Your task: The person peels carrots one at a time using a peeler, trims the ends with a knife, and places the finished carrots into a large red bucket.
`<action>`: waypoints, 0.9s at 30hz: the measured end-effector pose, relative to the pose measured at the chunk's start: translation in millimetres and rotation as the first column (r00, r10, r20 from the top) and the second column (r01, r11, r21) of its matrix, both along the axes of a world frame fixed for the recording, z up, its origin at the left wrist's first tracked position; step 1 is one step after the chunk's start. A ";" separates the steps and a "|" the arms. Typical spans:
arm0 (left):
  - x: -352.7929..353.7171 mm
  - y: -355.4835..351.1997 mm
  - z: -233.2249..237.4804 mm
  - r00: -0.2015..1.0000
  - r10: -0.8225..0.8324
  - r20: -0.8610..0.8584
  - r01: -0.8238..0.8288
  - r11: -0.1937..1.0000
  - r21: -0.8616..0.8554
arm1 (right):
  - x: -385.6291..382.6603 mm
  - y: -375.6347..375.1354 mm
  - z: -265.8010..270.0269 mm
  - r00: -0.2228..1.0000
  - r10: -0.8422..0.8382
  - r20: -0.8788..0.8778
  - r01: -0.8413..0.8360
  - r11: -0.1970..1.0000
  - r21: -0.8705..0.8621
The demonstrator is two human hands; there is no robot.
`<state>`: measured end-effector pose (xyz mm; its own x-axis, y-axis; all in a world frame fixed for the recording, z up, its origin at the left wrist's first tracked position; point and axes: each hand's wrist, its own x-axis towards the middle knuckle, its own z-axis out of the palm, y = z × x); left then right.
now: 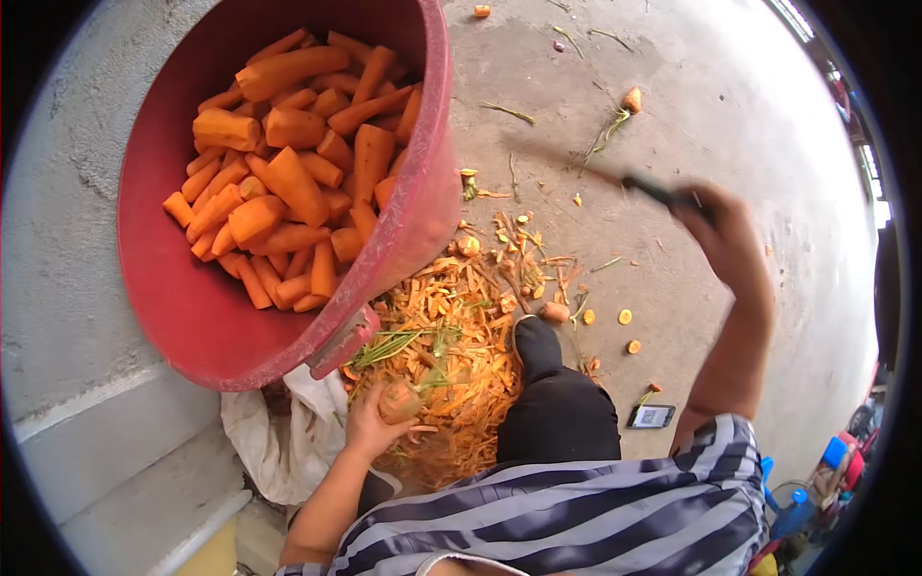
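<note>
My left hand [373, 424] is closed round a carrot [399, 401] with its green stalks still on, low over the heap of peelings [466, 360]. Out to the right, my raised right hand [722, 226] grips a knife by its dark handle [651, 188]; the blade is smeared by motion and points left, well apart from the carrot. A large red tub [221, 331] stands beyond my left hand, tilted towards me. Many peeled carrots [293, 182] lie inside it.
A white sack [298, 432] sits under the tub's near rim. Carrot ends and a carrot top [631, 100] are scattered on the concrete floor [749, 125]. My shoe [538, 346] touches the peelings. A phone [652, 417] lies right of my knee. Concrete steps [144, 461] rise at left.
</note>
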<state>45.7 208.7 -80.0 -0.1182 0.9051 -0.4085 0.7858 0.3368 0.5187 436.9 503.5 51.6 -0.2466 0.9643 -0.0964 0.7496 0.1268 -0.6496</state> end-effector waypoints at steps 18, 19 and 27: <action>1.8 -14.7 18.6 0.997 0.080 -0.017 -0.081 0.996 -0.032 | -178.2 95.2 -233.8 0.979 -0.091 0.180 0.106 0.991 -0.077; 0.9 -13.5 16.5 1.000 0.020 -0.001 -0.020 1.000 -0.015 | -158.4 69.3 -216.6 0.966 -0.078 0.246 0.110 0.987 -0.117; 26.0 54.8 6.5 0.910 -0.390 0.140 0.385 0.921 0.064 | -47.3 -108.0 -79.6 0.851 0.402 0.337 -0.334 0.911 -0.241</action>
<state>71.6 263.5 -73.6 0.3032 0.8813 -0.3624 0.7653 0.0014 0.6437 389.5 395.5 -28.0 -0.4934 0.7705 -0.4037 0.8585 0.3565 -0.3688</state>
